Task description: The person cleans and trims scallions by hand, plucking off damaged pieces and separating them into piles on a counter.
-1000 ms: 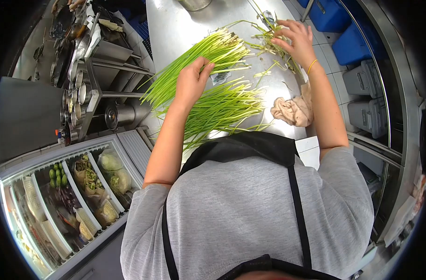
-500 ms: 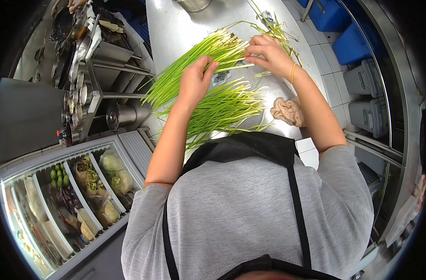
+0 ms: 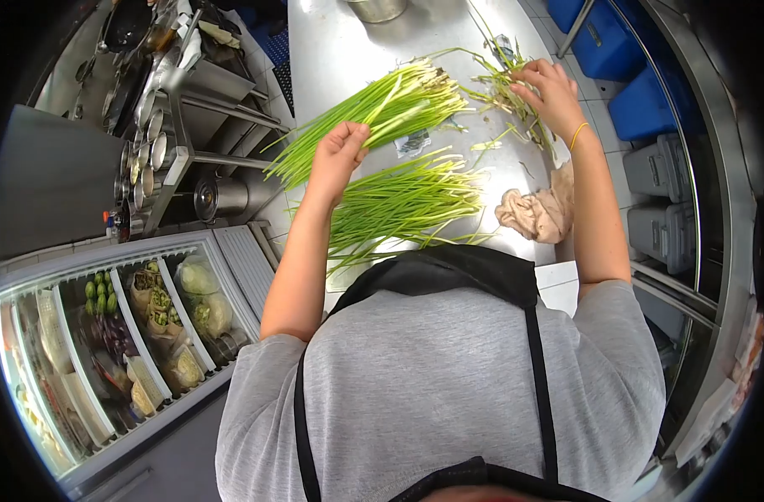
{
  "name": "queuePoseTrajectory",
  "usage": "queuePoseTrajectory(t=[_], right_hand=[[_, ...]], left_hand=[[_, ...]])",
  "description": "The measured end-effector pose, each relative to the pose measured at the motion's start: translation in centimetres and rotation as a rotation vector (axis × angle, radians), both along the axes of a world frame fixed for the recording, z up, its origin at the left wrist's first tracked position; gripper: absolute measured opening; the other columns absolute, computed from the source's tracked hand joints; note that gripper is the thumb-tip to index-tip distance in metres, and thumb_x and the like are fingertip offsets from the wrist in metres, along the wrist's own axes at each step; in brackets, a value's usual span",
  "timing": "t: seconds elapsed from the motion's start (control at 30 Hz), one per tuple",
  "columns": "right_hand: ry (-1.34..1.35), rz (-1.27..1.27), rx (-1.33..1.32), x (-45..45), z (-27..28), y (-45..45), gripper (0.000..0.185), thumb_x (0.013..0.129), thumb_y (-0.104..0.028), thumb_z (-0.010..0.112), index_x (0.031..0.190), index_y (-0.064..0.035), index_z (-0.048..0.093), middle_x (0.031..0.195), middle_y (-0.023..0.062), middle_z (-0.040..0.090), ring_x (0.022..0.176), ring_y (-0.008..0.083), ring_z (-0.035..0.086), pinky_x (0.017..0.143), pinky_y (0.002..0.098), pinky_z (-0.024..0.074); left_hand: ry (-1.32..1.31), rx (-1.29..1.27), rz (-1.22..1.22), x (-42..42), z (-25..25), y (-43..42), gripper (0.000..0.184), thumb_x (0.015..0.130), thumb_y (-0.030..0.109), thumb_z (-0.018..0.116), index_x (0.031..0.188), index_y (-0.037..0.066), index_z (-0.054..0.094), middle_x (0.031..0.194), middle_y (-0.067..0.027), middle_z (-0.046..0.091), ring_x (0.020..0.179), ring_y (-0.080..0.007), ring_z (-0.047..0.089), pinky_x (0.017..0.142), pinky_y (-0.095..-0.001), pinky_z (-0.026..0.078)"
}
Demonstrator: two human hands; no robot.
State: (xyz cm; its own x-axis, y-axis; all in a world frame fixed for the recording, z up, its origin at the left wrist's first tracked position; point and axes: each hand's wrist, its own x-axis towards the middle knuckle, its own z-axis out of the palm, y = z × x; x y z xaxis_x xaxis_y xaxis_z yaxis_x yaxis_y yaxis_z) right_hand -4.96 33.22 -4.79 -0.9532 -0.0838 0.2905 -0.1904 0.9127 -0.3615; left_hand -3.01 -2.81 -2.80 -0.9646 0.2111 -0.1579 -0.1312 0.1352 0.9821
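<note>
Two heaps of green onions lie on the steel table, an upper bunch (image 3: 373, 105) and a lower bunch (image 3: 407, 197). My left hand (image 3: 338, 159) is closed in a pinch on green onion stalks, at the lower edge of the upper bunch. Over at the right, my right hand (image 3: 551, 96) has its fingers apart and curved, above a pile of stripped trimmings (image 3: 511, 100). Whether a scrap clings to its fingertips is too small to tell. A crumpled beige cloth (image 3: 536, 216) lies below my right hand.
The steel table (image 3: 332, 42) carries a metal pot (image 3: 378, 8) at its far end. Blue bins (image 3: 599, 38) and grey bins (image 3: 654, 167) stand on the right. On the left are a rack with pans, a lidded pot (image 3: 219, 198) and a glass-topped chiller (image 3: 223, 251) of vegetables.
My right hand moved from beside the upper bunch back right to the trimmings, and its fingers spread. My left hand now pinches stalks lifted slightly from the bunch. The whole view shifted a little.
</note>
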Motion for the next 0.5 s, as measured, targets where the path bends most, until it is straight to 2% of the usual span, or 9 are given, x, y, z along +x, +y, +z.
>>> queuePoseTrajectory(t=[0.07, 0.1, 0.17, 0.23, 0.37, 0.47, 0.5], right_hand=[[0.002, 0.019, -0.017, -0.3, -0.2, -0.1, 0.025, 0.083, -0.038, 0.064, 0.097, -0.0185, 0.07, 0.105, -0.0021, 0.058, 0.104, 0.0196, 0.049, 0.09, 0.0408, 0.0332], [-0.018, 0.018, -0.014, -0.2, -0.1, -0.4, 0.021, 0.083, -0.033, 0.065, 0.094, -0.0173, 0.071, 0.104, -0.0018, 0.058, 0.103, 0.02, 0.049, 0.089, 0.041, 0.0335], [-0.021, 0.02, -0.02, -0.1, 0.4, -0.9, 0.017, 0.082, -0.029, 0.066, 0.091, -0.0161, 0.071, 0.102, -0.0016, 0.058, 0.102, 0.0203, 0.049, 0.089, 0.0412, 0.0337], [-0.036, 0.006, -0.018, 0.0, 0.9, -1.3, 0.014, 0.076, -0.025, 0.071, 0.085, -0.0137, 0.069, 0.1, -0.0012, 0.057, 0.099, 0.0205, 0.049, 0.088, 0.0414, 0.0341], [-0.017, -0.021, 0.018, 0.1, 1.4, -2.0, 0.018, 0.073, -0.024, 0.074, 0.085, -0.0133, 0.067, 0.097, -0.0012, 0.056, 0.097, 0.0207, 0.05, 0.088, 0.0413, 0.0341], [0.12, -0.021, -0.102, 0.1, 2.4, -3.3, 0.021, 0.072, -0.025, 0.075, 0.088, -0.0146, 0.065, 0.097, -0.0003, 0.057, 0.096, 0.0212, 0.051, 0.086, 0.0397, 0.036], [0.247, 0.065, -0.196, -0.1, 2.7, -3.6, 0.022, 0.073, -0.025, 0.075, 0.09, -0.0154, 0.064, 0.097, 0.0, 0.057, 0.096, 0.0216, 0.051, 0.085, 0.039, 0.0371]], left_hand=[[-0.24, 0.14, 0.017, -0.6, 1.4, -0.7, 0.018, 0.094, 0.025, 0.058, 0.09, 0.008, 0.058, 0.061, 0.0047, 0.046, 0.05, -0.0035, 0.031, 0.046, -0.0206, 0.024], [-0.282, 0.152, -0.021, -0.7, 2.5, -0.8, 0.022, 0.096, 0.029, 0.055, 0.09, 0.008, 0.057, 0.06, 0.006, 0.039, 0.05, -0.0035, 0.029, 0.048, -0.0207, 0.025], [-0.297, 0.183, -0.007, -1.2, 3.3, -1.5, 0.022, 0.096, 0.029, 0.054, 0.091, 0.008, 0.057, 0.059, 0.0059, 0.039, 0.049, -0.0037, 0.028, 0.048, -0.0208, 0.025], [-0.342, 0.232, 0.032, -1.5, 3.6, -1.9, 0.023, 0.095, 0.03, 0.055, 0.091, 0.007, 0.057, 0.059, 0.0055, 0.039, 0.047, -0.0041, 0.026, 0.046, -0.0206, 0.023], [-0.354, 0.276, 0.012, -1.8, 4.0, -2.2, 0.022, 0.095, 0.03, 0.056, 0.094, 0.008, 0.057, 0.059, 0.0057, 0.039, 0.047, -0.0046, 0.027, 0.048, -0.0212, 0.025], [-0.34, 0.219, 0.0, -2.0, 4.0, -1.4, 0.021, 0.095, 0.03, 0.056, 0.092, 0.009, 0.056, 0.058, 0.0054, 0.04, 0.048, -0.0046, 0.028, 0.047, -0.0212, 0.024], [-0.309, 0.19, -0.003, -2.0, 4.2, -0.7, 0.02, 0.095, 0.029, 0.057, 0.088, 0.01, 0.056, 0.059, 0.0054, 0.042, 0.049, -0.0041, 0.029, 0.047, -0.0214, 0.025]])
